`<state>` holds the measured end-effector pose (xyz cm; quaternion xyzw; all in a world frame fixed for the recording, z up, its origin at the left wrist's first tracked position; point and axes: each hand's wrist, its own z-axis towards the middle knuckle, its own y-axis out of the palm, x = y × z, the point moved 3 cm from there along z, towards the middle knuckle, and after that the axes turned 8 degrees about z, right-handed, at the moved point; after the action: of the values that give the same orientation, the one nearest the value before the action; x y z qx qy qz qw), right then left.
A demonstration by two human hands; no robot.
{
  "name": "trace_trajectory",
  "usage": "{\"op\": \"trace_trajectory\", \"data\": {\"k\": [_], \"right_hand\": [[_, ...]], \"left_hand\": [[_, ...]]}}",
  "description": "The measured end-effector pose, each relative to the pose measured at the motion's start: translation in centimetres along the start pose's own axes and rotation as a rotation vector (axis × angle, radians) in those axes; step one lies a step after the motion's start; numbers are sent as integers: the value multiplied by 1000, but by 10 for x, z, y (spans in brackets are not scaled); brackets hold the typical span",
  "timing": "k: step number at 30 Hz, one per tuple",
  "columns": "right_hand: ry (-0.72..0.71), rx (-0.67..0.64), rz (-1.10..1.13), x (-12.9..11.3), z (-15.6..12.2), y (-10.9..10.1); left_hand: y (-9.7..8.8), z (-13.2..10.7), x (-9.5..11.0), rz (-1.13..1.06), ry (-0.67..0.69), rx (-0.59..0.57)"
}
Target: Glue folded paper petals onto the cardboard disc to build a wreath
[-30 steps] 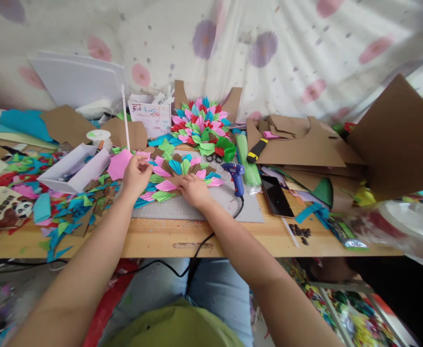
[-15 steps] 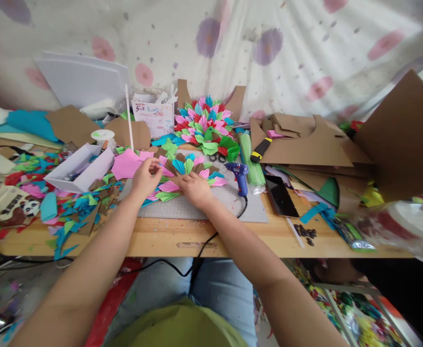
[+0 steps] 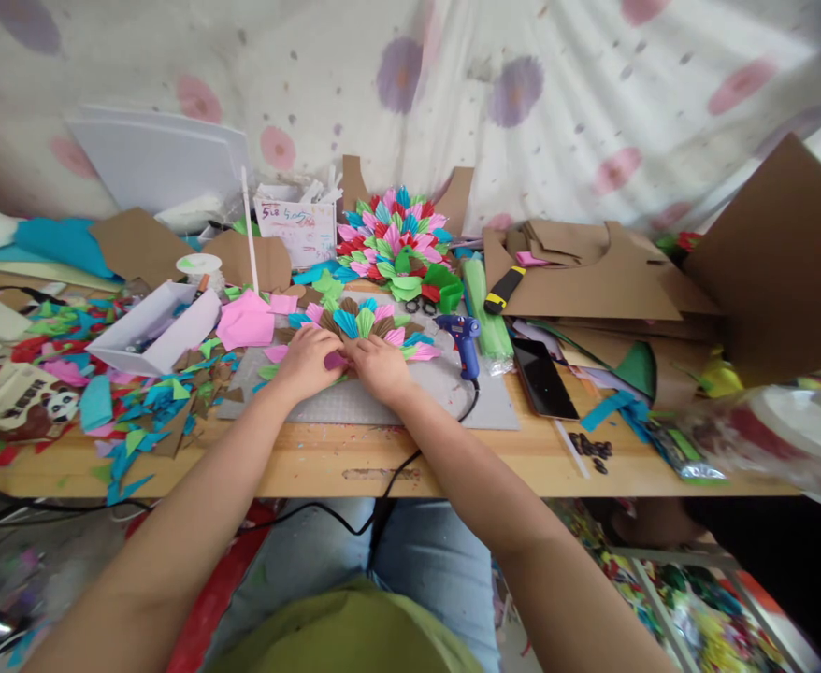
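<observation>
A fan of pleated crepe-paper petals [image 3: 365,321] in pink, green, blue and brown lies on a grey mat [image 3: 453,397]. Over its near side my left hand [image 3: 309,363] is closed, its fingers curled around a pink paper petal [image 3: 334,359]. My right hand [image 3: 381,369] is beside it, fingers together and bent, pressing on the petal-covered piece close to the left fingertips. Both hands hide the middle of the piece. A blue glue gun [image 3: 463,341] stands to the right of the petals, its cord running off the table's front edge.
A finished-looking petal-covered cardboard piece [image 3: 400,234] leans at the back. Paper scraps [image 3: 130,411] and an open white box [image 3: 151,336] lie left. Rightward are a yellow-black cutter [image 3: 505,290], a phone [image 3: 545,377], dark beads [image 3: 591,449] and stacked cardboard [image 3: 593,280].
My left hand has moved right and down, from the petals' left edge to beside my right hand. The right hand has stayed nearly in place, its fingertips more bunched.
</observation>
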<state>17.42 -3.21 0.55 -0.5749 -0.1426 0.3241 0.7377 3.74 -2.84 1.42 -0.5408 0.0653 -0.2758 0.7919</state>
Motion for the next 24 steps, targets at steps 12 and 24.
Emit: {"op": "trace_trajectory", "data": {"k": [12, 24], "right_hand": [[24, 71, 58, 4, -2, -13], [756, 765, 95, 127, -75, -84]], "left_hand": [[-1, -2, -1, -2, -40, 57], [-6, -12, -19, -103, -267, 219]]}}
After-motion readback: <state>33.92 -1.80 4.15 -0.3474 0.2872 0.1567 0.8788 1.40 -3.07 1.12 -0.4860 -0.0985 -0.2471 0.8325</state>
